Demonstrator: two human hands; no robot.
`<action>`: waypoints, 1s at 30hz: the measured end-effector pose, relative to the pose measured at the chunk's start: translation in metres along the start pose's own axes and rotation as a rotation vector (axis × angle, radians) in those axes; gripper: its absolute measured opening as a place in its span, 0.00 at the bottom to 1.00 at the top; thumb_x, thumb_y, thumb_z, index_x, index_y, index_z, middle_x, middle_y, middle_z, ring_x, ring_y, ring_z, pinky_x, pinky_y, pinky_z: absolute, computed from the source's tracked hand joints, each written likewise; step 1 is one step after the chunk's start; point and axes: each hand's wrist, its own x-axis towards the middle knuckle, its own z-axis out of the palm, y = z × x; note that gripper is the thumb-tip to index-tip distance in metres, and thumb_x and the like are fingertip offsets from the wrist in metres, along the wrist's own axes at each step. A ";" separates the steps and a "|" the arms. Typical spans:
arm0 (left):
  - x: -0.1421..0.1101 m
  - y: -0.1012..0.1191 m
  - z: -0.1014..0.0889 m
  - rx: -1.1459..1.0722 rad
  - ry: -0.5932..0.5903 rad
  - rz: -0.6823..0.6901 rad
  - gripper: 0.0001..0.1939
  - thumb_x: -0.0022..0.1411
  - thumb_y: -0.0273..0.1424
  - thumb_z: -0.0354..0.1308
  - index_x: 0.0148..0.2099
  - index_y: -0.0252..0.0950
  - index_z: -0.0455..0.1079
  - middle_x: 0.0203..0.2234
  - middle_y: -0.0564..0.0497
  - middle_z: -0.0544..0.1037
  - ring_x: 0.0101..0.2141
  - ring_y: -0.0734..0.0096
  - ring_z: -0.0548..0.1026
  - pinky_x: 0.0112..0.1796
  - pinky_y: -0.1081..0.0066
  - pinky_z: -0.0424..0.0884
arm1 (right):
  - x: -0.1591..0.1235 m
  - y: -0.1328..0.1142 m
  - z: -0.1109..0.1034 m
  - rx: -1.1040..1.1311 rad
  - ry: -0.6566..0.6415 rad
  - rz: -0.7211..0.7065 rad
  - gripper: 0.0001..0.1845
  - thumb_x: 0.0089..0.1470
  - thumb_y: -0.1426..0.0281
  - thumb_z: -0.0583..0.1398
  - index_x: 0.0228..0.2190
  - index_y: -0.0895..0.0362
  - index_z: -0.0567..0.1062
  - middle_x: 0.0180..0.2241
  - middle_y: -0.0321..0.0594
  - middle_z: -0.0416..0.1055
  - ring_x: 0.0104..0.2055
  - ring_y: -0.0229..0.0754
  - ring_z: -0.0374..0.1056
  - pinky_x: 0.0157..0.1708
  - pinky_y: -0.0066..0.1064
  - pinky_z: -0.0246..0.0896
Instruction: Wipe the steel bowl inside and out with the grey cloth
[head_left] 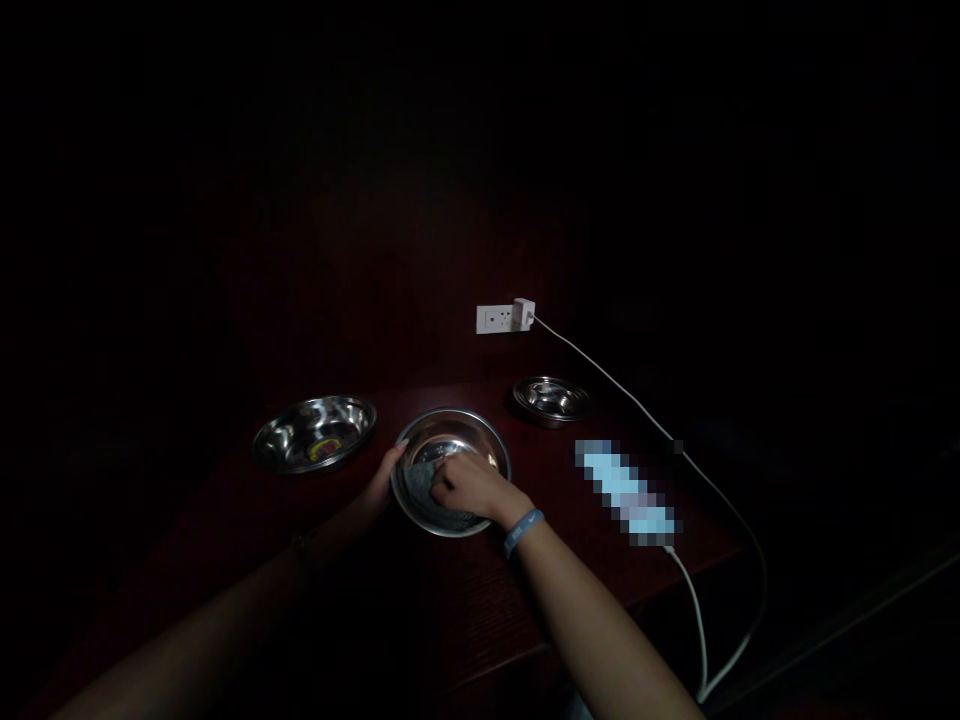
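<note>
A shiny steel bowl (457, 430) sits in the middle of a dark red table (465, 600). My left hand (384, 478) grips the bowl's left rim, thumb over the edge. Inside the bowl my right hand (469, 487) is closed on a grey cloth (420, 482) and presses it against the bowl's inner surface. A blue band is on my right wrist.
A second steel bowl (315, 432) with a coloured sticker stands at the left; a smaller steel bowl (553, 398) at the back right. A blurred pale object (626, 493) lies right, its white cable (697, 620) running to a wall socket (504, 317). The room is very dark.
</note>
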 end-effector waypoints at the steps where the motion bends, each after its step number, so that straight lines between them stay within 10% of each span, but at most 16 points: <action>1: -0.001 0.000 0.001 -0.002 0.041 -0.003 0.14 0.56 0.39 0.61 0.37 0.33 0.77 0.30 0.46 0.84 0.46 0.53 0.79 0.54 0.61 0.68 | 0.000 0.000 0.001 0.018 0.006 -0.030 0.13 0.57 0.70 0.55 0.29 0.59 0.79 0.34 0.44 0.78 0.35 0.42 0.71 0.38 0.29 0.62; 11: 0.003 -0.001 -0.002 0.014 0.124 -0.028 0.13 0.58 0.36 0.56 0.31 0.33 0.77 0.27 0.45 0.83 0.48 0.52 0.78 0.58 0.59 0.64 | 0.008 0.006 0.015 0.394 0.187 -0.311 0.11 0.58 0.79 0.55 0.30 0.56 0.75 0.36 0.36 0.75 0.40 0.38 0.68 0.46 0.28 0.60; 23: -0.003 0.001 0.004 0.055 0.118 -0.058 0.15 0.57 0.38 0.55 0.34 0.33 0.77 0.33 0.42 0.84 0.49 0.49 0.77 0.55 0.57 0.68 | -0.001 0.009 0.004 0.721 0.155 -0.163 0.15 0.65 0.59 0.54 0.37 0.54 0.77 0.36 0.35 0.74 0.40 0.38 0.69 0.44 0.30 0.64; 30: -0.006 0.000 0.005 -0.016 0.162 -0.071 0.14 0.62 0.34 0.51 0.38 0.34 0.77 0.30 0.45 0.83 0.41 0.56 0.81 0.49 0.62 0.74 | -0.004 0.010 0.000 0.717 0.081 -0.164 0.20 0.51 0.54 0.66 0.40 0.54 0.76 0.37 0.35 0.74 0.39 0.39 0.70 0.40 0.29 0.64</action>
